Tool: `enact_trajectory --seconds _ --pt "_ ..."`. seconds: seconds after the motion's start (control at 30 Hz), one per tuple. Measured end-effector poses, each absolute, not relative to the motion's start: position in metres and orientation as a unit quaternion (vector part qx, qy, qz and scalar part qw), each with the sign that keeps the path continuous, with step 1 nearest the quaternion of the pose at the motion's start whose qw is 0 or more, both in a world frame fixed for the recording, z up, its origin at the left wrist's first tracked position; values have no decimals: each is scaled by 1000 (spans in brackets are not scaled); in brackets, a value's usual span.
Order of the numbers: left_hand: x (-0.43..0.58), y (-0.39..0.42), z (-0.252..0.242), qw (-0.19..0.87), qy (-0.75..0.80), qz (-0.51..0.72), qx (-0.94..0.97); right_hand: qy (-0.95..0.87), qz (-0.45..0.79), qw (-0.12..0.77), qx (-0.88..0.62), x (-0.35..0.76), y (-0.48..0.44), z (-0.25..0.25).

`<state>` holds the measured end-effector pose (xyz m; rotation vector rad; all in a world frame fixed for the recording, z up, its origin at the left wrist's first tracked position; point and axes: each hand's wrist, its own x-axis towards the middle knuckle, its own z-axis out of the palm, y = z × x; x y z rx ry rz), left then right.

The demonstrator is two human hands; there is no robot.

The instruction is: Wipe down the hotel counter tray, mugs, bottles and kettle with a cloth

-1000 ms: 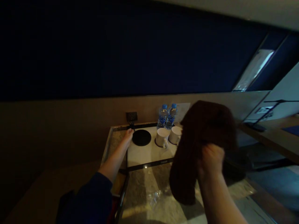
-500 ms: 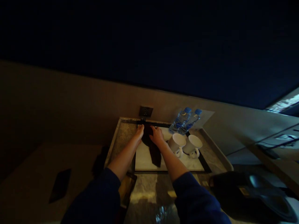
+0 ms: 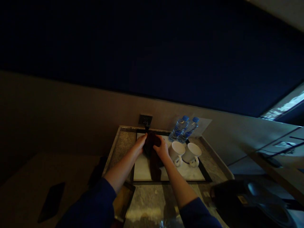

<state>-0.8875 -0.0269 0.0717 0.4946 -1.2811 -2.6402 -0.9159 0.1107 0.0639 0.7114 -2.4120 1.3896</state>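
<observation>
A dark brown cloth is bunched between my two hands and hangs down over the white tray. My left hand is closed on its left side, near the back of the tray. From the right, my right hand grips the same cloth with bent fingers. Something dark and shiny shows beneath the cloth by my left hand, too dim to make out. Just right of my right hand stand a white mug and another white mug, handles toward me.
Behind the mugs are two water bottles with blue caps. A wall socket with a dark plug is behind my hands. The stone counter has a raised rim. A black appliance occupies the lower right.
The view has shifted, so the counter appears lower and further left. My hands have drawn the cloth slightly toward me, and the plug in the socket shows more.
</observation>
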Motion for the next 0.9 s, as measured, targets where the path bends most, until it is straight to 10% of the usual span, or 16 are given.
enact_trajectory --seconds 0.43,0.9 --pt "-771 -38 146 29 -433 -890 137 -609 732 194 237 -841 164 137" --pt "-723 -22 157 133 -596 -790 56 -794 181 245 526 -761 157 226"
